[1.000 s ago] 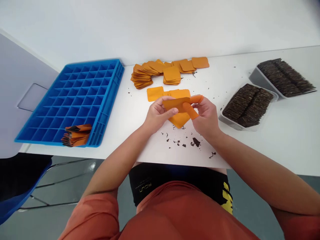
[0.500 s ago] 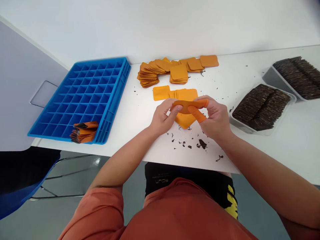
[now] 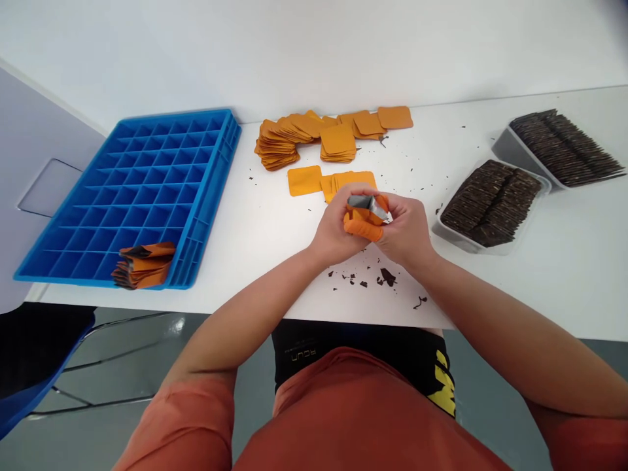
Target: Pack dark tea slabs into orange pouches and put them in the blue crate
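Between my hands is an orange foil pouch [image 3: 361, 214], its mouth spread wide so the silvery lining shows. My left hand [image 3: 337, 229] is closed around its left side. My right hand [image 3: 406, 229], with orange covers on the thumb and a finger, grips the right side. Just beyond my hands lies a short row of flat orange pouches [image 3: 304, 181], partly hidden by them. Dark crumbs and flakes [image 3: 387, 277] are scattered on the white table below my wrists. Whether anything is inside the held pouch I cannot tell.
To the left stands a blue divided crate [image 3: 203, 209], with filled orange pouches [image 3: 147, 265] in a near corner compartment. Fanned stacks of orange pouches [image 3: 277, 144] lie along the wall. Two clear tubs on the right hold thin dark brown slabs [image 3: 490, 203], packed upright.
The pouch was flat and pinched edgewise between both hands; now it is tipped up with its mouth open. My hands have drawn closer together. The view has shifted slightly right.
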Action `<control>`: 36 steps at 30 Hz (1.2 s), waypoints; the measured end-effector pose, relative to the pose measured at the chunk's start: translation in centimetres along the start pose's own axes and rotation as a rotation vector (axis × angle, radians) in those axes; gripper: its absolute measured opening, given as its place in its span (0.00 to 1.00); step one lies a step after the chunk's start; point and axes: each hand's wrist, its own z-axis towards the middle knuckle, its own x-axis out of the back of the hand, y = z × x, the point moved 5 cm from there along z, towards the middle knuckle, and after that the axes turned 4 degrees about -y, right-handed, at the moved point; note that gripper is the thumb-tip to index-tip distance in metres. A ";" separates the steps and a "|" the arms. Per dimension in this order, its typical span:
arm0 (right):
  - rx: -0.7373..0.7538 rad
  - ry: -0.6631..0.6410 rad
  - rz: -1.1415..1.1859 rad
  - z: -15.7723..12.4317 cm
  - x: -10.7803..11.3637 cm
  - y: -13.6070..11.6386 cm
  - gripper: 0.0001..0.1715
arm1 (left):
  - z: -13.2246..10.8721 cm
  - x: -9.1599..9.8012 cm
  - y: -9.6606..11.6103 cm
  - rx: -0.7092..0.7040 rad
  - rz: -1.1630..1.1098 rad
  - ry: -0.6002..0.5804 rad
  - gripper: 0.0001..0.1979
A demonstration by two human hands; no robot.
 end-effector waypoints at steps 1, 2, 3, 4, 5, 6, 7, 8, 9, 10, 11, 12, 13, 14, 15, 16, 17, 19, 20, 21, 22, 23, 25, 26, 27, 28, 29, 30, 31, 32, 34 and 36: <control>0.006 -0.027 0.003 0.1 -0.1 0.0 0.40 | 0.1 -0.1 -0.2 0.034 -0.025 0.002 0.24; 0.017 -0.054 0.010 0.2 -0.1 0.0 0.42 | 0.2 -0.1 -0.4 0.068 -0.045 -0.003 0.24; 0.036 -0.082 0.020 0.3 -0.1 0.0 0.43 | 0.1 0.0 -0.4 0.099 -0.057 -0.007 0.24; 0.058 -0.109 0.030 0.4 -0.1 -0.1 0.44 | 0.1 0.2 -0.4 0.119 -0.058 0.001 0.24; 0.079 -0.135 0.036 0.4 -0.1 -0.1 0.44 | 0.0 0.4 -0.3 0.122 -0.049 0.029 0.23; 0.094 -0.157 0.035 0.4 -0.1 -0.2 0.44 | 0.0 0.7 -0.2 0.115 -0.030 0.064 0.23; 0.103 -0.170 0.020 0.4 -0.1 -0.3 0.42 | 0.0 1.0 0.0 0.102 -0.002 0.095 0.22; 0.109 -0.173 -0.006 0.3 0.0 -0.3 0.40 | 0.0 1.3 0.1 0.083 0.030 0.121 0.22; 0.113 -0.166 -0.041 0.3 0.1 -0.4 0.35 | 0.1 1.5 0.3 0.055 0.064 0.139 0.21; 0.118 -0.150 -0.080 0.2 0.2 -0.5 0.28 | 0.2 1.7 0.5 0.017 0.105 0.146 0.20; 0.125 -0.133 -0.119 0.1 0.3 -0.6 0.21 | 0.3 1.8 0.6 -0.026 0.154 0.145 0.19; 0.131 -0.119 -0.153 0.1 0.4 -0.7 0.13 | 0.5 1.9 0.8 -0.072 0.210 0.144 0.19; 0.131 -0.112 -0.178 0.1 0.5 -0.7 0.07 | 0.6 2.0 1.0 -0.116 0.264 0.145 0.18; 0.122 -0.114 -0.197 0.2 0.6 -0.7 0.06 | 0.7 2.1 1.2 -0.156 0.314 0.146 0.18; 0.103 -0.117 -0.215 0.2 0.7 -0.7 0.08 | 0.7 2.1 1.5 -0.193 0.361 0.146 0.18; 0.076 -0.125 -0.230 0.3 0.8 -0.6 0.11 | 0.8 2.1 1.7 -0.228 0.404 0.144 0.17; 0.046 -0.138 -0.244 0.3 0.8 -0.5 0.14 | 0.8 2.0 2.0 -0.259 0.444 0.138 0.17; 0.003 -0.150 -0.263 0.3 0.9 -0.4 0.18 | 0.7 1.5 2.6 -0.329 0.508 0.109 0.16; -0.005 -0.143 -0.271 0.3 1.0 -0.4 0.19 | 0.6 1.3 2.8 -0.351 0.531 0.091 0.16; -0.003 -0.131 -0.282 0.3 1.1 -0.5 0.19 | 0.6 1.0 2.9 -0.362 0.543 0.066 0.15; 0.005 -0.113 -0.295 0.2 1.1 -0.5 0.18 | 0.5 0.7 3.0 -0.365 0.547 0.038 0.15; 0.015 -0.093 -0.312 0.3 1.2 -0.4 0.17 | 0.5 0.5 3.0 -0.361 0.547 0.008 0.14; 0.028 -0.066 -0.360 0.4 1.1 -0.3 0.18 | 0.5 0.3 2.7 -0.337 0.543 -0.042 0.11; 0.030 -0.063 -0.388 0.5 0.9 -0.2 0.19 | 0.6 0.3 2.6 -0.330 0.539 -0.055 0.09; 0.032 -0.066 -0.416 0.5 0.8 -0.3 0.21 | 0.7 0.4 2.4 -0.317 0.535 -0.059 0.07; 0.041 -0.076 -0.442 0.4 0.8 -0.5 0.22 | 0.8 0.7 2.2 -0.300 0.527 -0.055 0.05; 0.063 -0.093 -0.465 0.2 0.8 -1.0 0.23 | 1.0 1.0 2.0 -0.280 0.513 -0.046 0.04; 0.099 -0.113 -0.487 -0.2 1.1 -1.8 0.23 | 1.1 1.3 1.8 -0.260 0.492 -0.034 0.05; 0.157 -0.122 -0.514 -0.7 1.7 -2.9 0.22 | 1.2 1.7 1.5 -0.239 0.468 -0.015 0.07; 0.224 -0.120 -0.553 -1.4 2.7 -4.0 0.22 | 1.3 2.1 1.3 -0.220 0.445 0.006 0.09; 0.380 -0.004 -0.708 -2.9 6.3 -6.3 0.22 | 1.3 2.8 1.0 -0.190 0.414 0.052 0.11; 0.380 0.135 -0.997 -3.9 10.9 -7.2 0.29 | 1.3 3.2 0.6 -0.151 0.395 0.086 0.11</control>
